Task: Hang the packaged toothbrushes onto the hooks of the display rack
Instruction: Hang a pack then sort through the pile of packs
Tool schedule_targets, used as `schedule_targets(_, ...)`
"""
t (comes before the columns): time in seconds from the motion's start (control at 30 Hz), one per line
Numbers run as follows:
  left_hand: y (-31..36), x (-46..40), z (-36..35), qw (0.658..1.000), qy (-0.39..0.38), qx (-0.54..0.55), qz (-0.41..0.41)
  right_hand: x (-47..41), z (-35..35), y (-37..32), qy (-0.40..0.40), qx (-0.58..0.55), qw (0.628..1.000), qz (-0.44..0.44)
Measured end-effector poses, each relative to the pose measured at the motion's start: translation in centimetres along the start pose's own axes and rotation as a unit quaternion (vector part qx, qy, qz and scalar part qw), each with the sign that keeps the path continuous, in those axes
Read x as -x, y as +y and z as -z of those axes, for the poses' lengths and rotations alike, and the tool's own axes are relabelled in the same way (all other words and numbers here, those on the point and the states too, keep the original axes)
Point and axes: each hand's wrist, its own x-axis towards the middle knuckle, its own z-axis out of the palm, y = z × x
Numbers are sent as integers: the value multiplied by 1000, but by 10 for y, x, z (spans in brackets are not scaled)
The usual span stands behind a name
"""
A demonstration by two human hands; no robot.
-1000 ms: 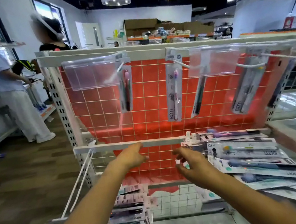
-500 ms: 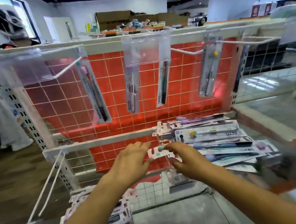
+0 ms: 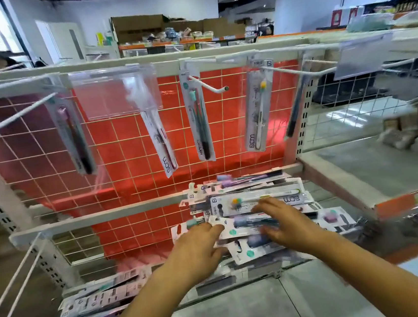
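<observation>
Fingers [image 3: 213,231] of both hands on the toothbrush pile [image 3: 256,205] below the hooks [image 3: 208,84].

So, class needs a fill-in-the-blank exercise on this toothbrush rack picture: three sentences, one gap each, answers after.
1. Both hands, the left hand and the right hand, reach into the pile of packaged toothbrushes on the ____ side of the rack.
2. The panel behind the wire grid is coloured ____.
3. The hanging pack with the yellow-tipped brush is printed with the letters ____.

Answers: right; red; BDM
</observation>
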Motion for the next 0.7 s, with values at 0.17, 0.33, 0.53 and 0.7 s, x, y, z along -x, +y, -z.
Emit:
schedule_targets(0.17,17,-9,-13,1000,1,-11,-22,5,-1,28,-53,16,998,21)
schedule_targets(0.33,31,-6,-18,998,16,-39,-37,10,-5,47,-98,15,995,15)
schedule_targets(0.53,36,-3,-23,994,50,-88,-35,14,-4,48,-141,86,985,47)
schedule_targets(0.7,30,-2,-37,979,108,-134,-109,11,-10,53,-103,64,992,42)
